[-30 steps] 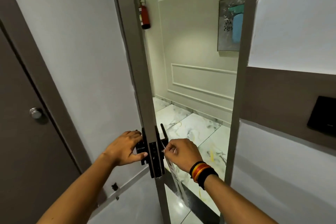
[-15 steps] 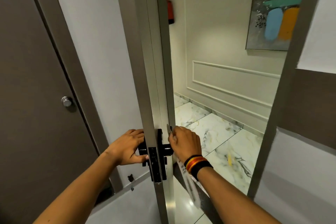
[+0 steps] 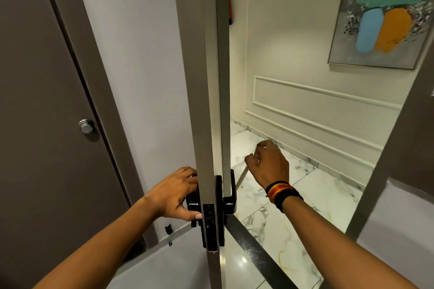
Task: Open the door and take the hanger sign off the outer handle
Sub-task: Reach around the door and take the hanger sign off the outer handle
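Observation:
The grey door (image 3: pixel 211 101) stands ajar, its edge facing me. My left hand (image 3: pixel 176 192) is wrapped around the black inner handle (image 3: pixel 193 204). The black outer handle (image 3: pixel 232 186) has nothing hanging on it. My right hand (image 3: pixel 270 164), with bands on its wrist, is up and to the right of that handle. Its fingers are pinched together on the hanger sign (image 3: pixel 258 161). Only a small pale sliver of the sign shows between them; the hand hides the rest.
A dark brown door with a round silver knob (image 3: pixel 86 126) is on the left. Through the gap is a corridor with a marble floor (image 3: pixel 281 230), a panelled wall, a painting (image 3: pixel 385 28) and a black threshold strip (image 3: pixel 258 256). The door frame (image 3: pixel 387 171) stands at the right.
My right hand has risen up and right, away from the outer handle, and the sign no longer hangs below it. The view has moved closer to the door edge. My left hand stays on the inner handle.

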Motion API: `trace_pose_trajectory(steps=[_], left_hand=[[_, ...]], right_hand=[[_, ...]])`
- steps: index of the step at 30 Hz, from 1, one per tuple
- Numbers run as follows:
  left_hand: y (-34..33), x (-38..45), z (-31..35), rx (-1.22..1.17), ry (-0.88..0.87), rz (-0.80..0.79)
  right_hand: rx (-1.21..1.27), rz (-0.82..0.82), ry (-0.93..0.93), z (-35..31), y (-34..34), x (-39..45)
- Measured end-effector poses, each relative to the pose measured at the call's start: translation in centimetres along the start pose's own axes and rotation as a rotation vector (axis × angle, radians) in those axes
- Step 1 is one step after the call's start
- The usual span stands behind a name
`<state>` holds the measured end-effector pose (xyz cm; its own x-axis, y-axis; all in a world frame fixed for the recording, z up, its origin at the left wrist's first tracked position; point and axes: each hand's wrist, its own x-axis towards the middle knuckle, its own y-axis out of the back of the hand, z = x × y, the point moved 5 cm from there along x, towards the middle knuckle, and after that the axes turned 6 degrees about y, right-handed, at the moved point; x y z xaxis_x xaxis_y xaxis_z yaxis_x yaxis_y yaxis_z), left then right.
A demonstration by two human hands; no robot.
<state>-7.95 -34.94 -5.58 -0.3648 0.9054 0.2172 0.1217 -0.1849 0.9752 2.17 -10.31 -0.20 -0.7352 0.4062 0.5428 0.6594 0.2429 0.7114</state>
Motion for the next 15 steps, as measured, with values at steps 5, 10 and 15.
trace_pose_trajectory(steps=[5, 10, 15], left_hand=[[-0.8, 2.0, 0.8, 0.032, -0.064, -0.026], [-0.7, 3.8, 2.8, 0.06, -0.105, -0.052], [-0.6, 5.8, 5.2, 0.037, -0.154, -0.071]], right_hand=[[0.054, 0.141, 0.096, 1.4, 5.2, -0.1], [0.039, 0.185, 0.202, 2.7, 11.0, 0.4], [-0.081, 0.197, 0.239, 3.7, 17.1, -0.6]])
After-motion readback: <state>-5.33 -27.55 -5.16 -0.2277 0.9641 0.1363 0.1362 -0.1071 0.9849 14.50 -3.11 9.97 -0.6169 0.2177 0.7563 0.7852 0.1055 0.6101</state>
